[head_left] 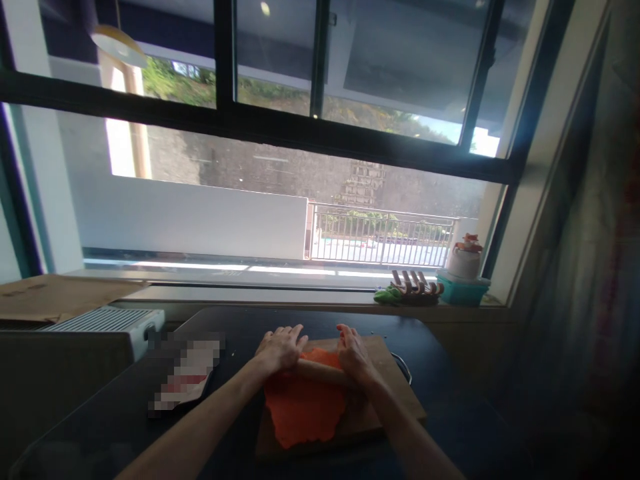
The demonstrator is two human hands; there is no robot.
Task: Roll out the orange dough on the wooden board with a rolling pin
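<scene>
A pale wooden rolling pin [323,371] lies across a flat, ragged-edged sheet of orange dough [305,413] on a wooden cutting board [395,393]. My left hand [281,348] rests palm down on the pin's left end, its fingers stretched forward past it. Over the right end lies my right hand [354,352], palm down too, with the fingers extended and slightly raised. Neither hand has its fingers wrapped round the pin. Both ends of the pin are hidden under my hands, and some dough shows beyond the pin.
The board has a metal handle [403,369] on its right and sits on a dark table [235,333]. A blurred-out packet or phone-like item [187,373] lies left. On the windowsill stand a striped ornament [417,287] and a teal box [463,290]. A radiator [107,323] is at left.
</scene>
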